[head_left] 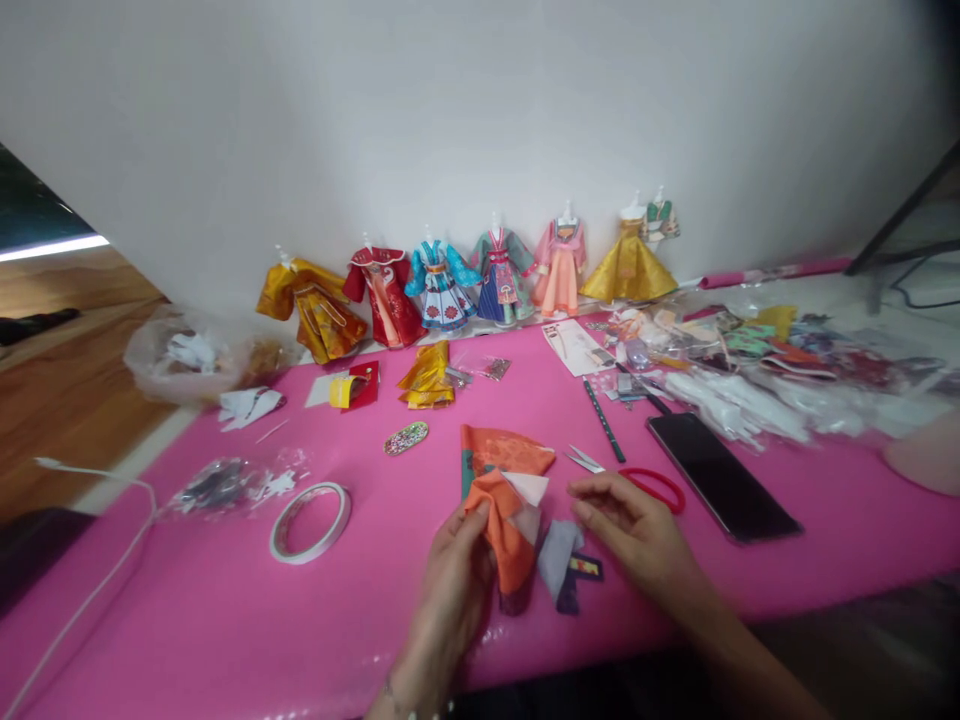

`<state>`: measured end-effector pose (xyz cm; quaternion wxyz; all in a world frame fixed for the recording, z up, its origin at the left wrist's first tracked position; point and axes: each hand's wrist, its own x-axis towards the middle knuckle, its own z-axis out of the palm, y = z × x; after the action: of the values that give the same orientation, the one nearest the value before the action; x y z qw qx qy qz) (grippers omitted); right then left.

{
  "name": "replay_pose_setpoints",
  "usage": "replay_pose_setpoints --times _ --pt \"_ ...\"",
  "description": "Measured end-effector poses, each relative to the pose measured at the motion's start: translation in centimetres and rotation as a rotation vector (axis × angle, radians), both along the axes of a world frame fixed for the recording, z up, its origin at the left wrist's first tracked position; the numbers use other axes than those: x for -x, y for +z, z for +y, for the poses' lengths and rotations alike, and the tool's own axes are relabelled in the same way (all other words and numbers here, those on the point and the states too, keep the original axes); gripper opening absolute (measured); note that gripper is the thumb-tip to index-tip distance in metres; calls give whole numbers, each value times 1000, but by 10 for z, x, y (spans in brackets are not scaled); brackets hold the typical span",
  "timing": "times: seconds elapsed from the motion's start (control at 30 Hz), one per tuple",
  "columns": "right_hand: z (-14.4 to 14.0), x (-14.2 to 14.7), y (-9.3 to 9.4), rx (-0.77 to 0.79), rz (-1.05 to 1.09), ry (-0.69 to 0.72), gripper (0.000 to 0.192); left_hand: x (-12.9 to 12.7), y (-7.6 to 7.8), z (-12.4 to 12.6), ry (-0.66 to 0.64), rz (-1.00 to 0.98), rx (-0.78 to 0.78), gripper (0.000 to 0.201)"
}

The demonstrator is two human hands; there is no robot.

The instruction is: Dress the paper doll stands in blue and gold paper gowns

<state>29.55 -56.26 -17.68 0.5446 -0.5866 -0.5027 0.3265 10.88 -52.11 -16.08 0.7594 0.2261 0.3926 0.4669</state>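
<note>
My left hand [459,560] is closed on a piece of orange doll-clothing fabric [504,525], thumb on top; a pale white flap [527,490] sticks out at its upper right. Just beyond it an orange and green cloth piece [510,452] lies on the table. My right hand [634,525] is to the right of the fabric, thumb and index fingertips drawn close; anything between them is too small to make out. Beneath its fingers lies a grey and dark blue cloth piece [561,560] with a patterned strip. Behind this hand rest red-handled scissors [660,485], partly hidden by it.
Dressed doll forms [442,285] stand along the wall. On the pink table [210,590] are a tape roll [309,522], an oval glittery clip [406,438], a dark pen [603,420], and a black phone [724,475]. Bagged fabric pieces [795,350] heap at right.
</note>
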Motion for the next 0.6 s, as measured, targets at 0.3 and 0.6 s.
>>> replay_pose_setpoints --times 0.3,0.6 --pt "-14 -10 8 -121 -585 357 38 24 11 10 251 59 87 24" --pt "-4 1 -18 -120 -762 227 28 26 20 0 64 -130 175 32"
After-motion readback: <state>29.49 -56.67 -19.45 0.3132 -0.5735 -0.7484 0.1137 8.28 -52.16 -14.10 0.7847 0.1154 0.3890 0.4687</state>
